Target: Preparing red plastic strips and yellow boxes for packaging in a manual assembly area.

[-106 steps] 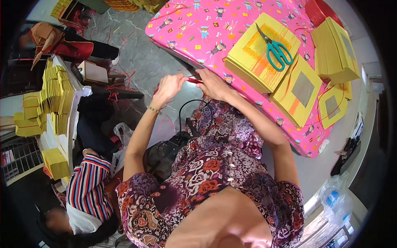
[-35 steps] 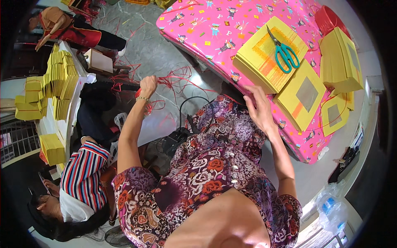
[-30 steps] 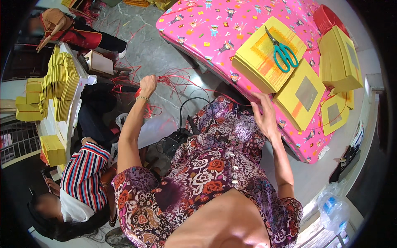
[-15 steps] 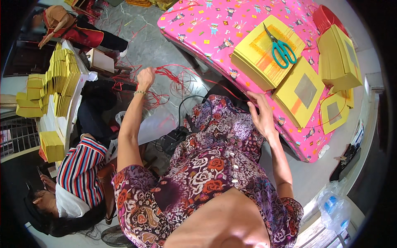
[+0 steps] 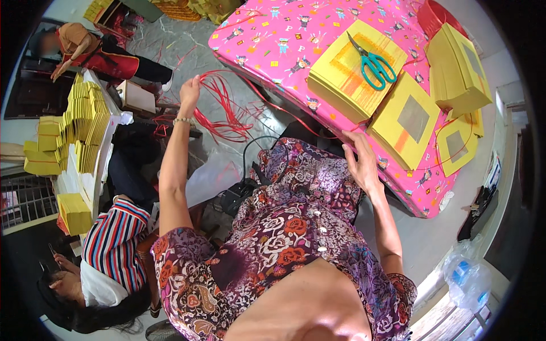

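Note:
My left hand (image 5: 190, 94) is closed around one end of a bundle of thin red strings (image 5: 219, 116), which hangs in loose loops beside the pink table. From the bundle a red strand stretches right along the table edge to the fingertips of my right hand (image 5: 362, 156). That hand rests at the edge of the patterned pink tabletop (image 5: 259, 37), fingers extended and thumb apart. Close to it lie two stacks of yellow paper, one with a grey square (image 5: 414, 117), the other (image 5: 335, 79) under teal-handled scissors (image 5: 368, 58). Whether the right fingers pinch the strand is unclear.
More yellow stacks (image 5: 455, 74) and a red basket (image 5: 438, 18) occupy the table's right end. At left, a person in a striped top (image 5: 116, 244) sits by a white table of yellow bundles (image 5: 85, 125); another person (image 5: 116, 59) stands beyond. A clear plastic bag (image 5: 467, 278) hangs lower right.
My left hand has risen away from me and slightly left, lifting the red strings into a longer hanging bundle. My right hand stays nearly in place at the table edge.

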{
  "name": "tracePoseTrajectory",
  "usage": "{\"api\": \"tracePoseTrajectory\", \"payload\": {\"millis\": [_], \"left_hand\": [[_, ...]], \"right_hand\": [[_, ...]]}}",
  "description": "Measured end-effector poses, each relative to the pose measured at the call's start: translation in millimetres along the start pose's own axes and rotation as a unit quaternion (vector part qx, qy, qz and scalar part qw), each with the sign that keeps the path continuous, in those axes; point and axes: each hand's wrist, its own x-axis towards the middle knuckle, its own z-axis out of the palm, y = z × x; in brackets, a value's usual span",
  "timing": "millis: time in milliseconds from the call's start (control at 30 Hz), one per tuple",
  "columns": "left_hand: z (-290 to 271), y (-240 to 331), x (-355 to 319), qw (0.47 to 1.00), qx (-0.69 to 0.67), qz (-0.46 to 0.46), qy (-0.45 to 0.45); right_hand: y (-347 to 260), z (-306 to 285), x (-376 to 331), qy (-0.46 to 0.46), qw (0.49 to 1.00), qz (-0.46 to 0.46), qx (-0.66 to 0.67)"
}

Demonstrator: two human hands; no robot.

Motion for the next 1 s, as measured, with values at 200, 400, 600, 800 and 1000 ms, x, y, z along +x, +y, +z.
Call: {"api": "tracePoseTrajectory", "payload": {"millis": [200, 400, 600, 800, 1000], "left_hand": [[36, -40, -18, 0.985, -0.117, -0.123, -0.016], [60, -54, -55, 0.983, -0.077, -0.163, -0.032], [33, -64, -57, 0.920, -0.278, -0.270, 0.049], [-30, -49, -35, 0.833, -0.460, -0.289, 0.101], [-71, -17, -31, 0.832, -0.498, -0.217, 0.110]], "right_hand": [[4, -7, -2, 0.012, 1.000, 0.007, -0.009], [8, -9, -3, 0.026, 0.999, 0.027, -0.008], [7, -8, 0, 0.021, 0.999, 0.025, -0.006], [9, -3, 1, 0.022, 1.000, 0.012, 0.005], [0, -3, 3, 0.010, 1.000, 0.017, 0.001]]}}
